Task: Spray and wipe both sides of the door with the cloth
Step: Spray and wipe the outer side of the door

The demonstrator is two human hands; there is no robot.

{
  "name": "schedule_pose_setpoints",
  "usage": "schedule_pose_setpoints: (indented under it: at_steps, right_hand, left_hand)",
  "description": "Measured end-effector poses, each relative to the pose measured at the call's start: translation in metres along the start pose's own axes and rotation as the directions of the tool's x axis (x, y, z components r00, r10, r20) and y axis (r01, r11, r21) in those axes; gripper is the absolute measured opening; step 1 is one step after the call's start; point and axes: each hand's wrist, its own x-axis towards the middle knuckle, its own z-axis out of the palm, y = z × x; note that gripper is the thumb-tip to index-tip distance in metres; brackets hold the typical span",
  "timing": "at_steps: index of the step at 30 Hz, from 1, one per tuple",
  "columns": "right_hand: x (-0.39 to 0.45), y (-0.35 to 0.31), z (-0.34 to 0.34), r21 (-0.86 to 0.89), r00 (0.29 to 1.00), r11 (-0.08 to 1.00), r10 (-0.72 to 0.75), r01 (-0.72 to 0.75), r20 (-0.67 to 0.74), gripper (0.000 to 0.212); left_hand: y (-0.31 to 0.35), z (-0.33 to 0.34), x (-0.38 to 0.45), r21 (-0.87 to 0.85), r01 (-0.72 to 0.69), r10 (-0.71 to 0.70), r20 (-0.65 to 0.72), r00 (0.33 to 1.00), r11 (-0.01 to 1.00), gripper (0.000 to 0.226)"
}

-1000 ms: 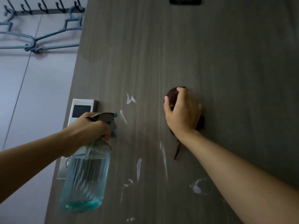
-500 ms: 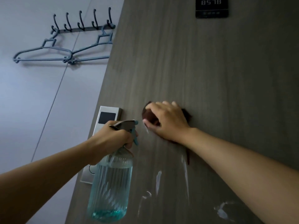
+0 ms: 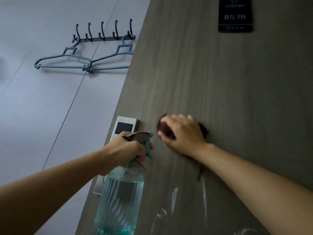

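Note:
The grey wood-grain door (image 3: 211,78) fills the right of the view. My right hand (image 3: 183,133) presses a dark brown cloth (image 3: 163,127) against the door, fingers curled over it; most of the cloth is hidden under the hand. My left hand (image 3: 126,148) grips the neck of a clear ribbed spray bottle (image 3: 121,199) with blue liquid at its bottom, nozzle pointing at the door. White foam streaks (image 3: 174,199) run down the door below the cloth.
A silver electronic lock panel (image 3: 125,127) sits on the door's left edge, just behind the bottle. A black room-number plate (image 3: 235,15) is at the top right. On the pale wall at left hangs a hook rail (image 3: 103,38) with blue hangers (image 3: 81,62).
My right hand slid the cloth left across the door toward the lock panel, wiping away the upper foam marks. The view shifted up and left. The left hand keeps holding the bottle.

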Motion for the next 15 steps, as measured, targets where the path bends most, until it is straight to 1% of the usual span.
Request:
schedule_pose_setpoints:
  at_steps: [2, 3, 4, 5, 6, 8, 10, 11, 13, 14, 15]
  right_hand:
    - [-0.027, -0.004, -0.003, 0.03, 0.977, 0.981, -0.195, 0.193, 0.085, 0.043]
    - [-0.031, -0.001, -0.005, 0.032, 0.961, 0.967, -0.256, 0.254, 0.107, 0.043]
    - [-0.028, 0.004, -0.006, 0.02, 0.95, 0.957, -0.288, 0.288, 0.124, 0.043]
    - [-0.02, 0.008, -0.007, -0.004, 0.948, 0.956, -0.289, 0.292, 0.133, 0.043]
    - [-0.008, 0.012, -0.007, -0.031, 0.958, 0.964, -0.258, 0.264, 0.126, 0.045]
    - [0.025, 0.016, -0.006, -0.055, 0.991, 0.991, -0.115, 0.119, 0.072, 0.048]
    - [0.055, 0.02, -0.001, -0.081, 0.999, 0.996, 0.023, -0.021, 0.028, 0.045]
    - [0.063, 0.02, 0.003, -0.096, 0.998, 0.993, 0.063, -0.062, 0.006, 0.043]
    - [0.067, 0.013, 0.008, -0.107, 0.994, 0.988, 0.108, -0.111, -0.03, 0.04]
    - [0.063, 0.009, 0.008, -0.098, 0.993, 0.989, 0.106, -0.11, -0.041, 0.04]
    - [0.054, 0.004, 0.008, -0.082, 0.997, 0.994, 0.073, -0.076, -0.037, 0.041]
  left_hand:
    - [0.0, -0.002, 0.0, 0.0, 0.0, 0.0, 0.016, 1.0, 1.0, 0.036]
    - [-0.001, -0.002, 0.0, 0.001, 0.003, -0.003, 0.021, 1.0, 1.0, 0.038]
    - [-0.002, -0.002, 0.001, 0.005, 0.006, -0.006, 0.026, 1.0, 1.0, 0.041]
    - [-0.002, -0.003, 0.002, 0.002, 0.009, -0.009, 0.029, 1.0, 1.0, 0.041]
    - [-0.004, -0.002, 0.006, -0.009, 0.017, -0.017, 0.024, 1.0, 1.0, 0.039]
    - [-0.008, -0.003, 0.012, -0.051, 0.041, -0.041, 0.009, 0.999, 0.998, 0.039]
    - [-0.011, -0.003, 0.018, -0.07, 0.068, -0.068, 0.002, 0.998, 0.995, 0.042]
    - [-0.011, -0.003, 0.018, -0.07, 0.068, -0.067, 0.005, 0.998, 0.995, 0.042]
    - [-0.012, -0.004, 0.02, -0.053, 0.053, -0.052, 0.013, 0.999, 0.997, 0.038]
    - [-0.014, -0.005, 0.021, -0.045, 0.045, -0.045, 0.014, 0.999, 0.998, 0.039]
    - [-0.014, -0.005, 0.02, -0.046, 0.039, -0.038, 0.019, 0.999, 0.998, 0.04]
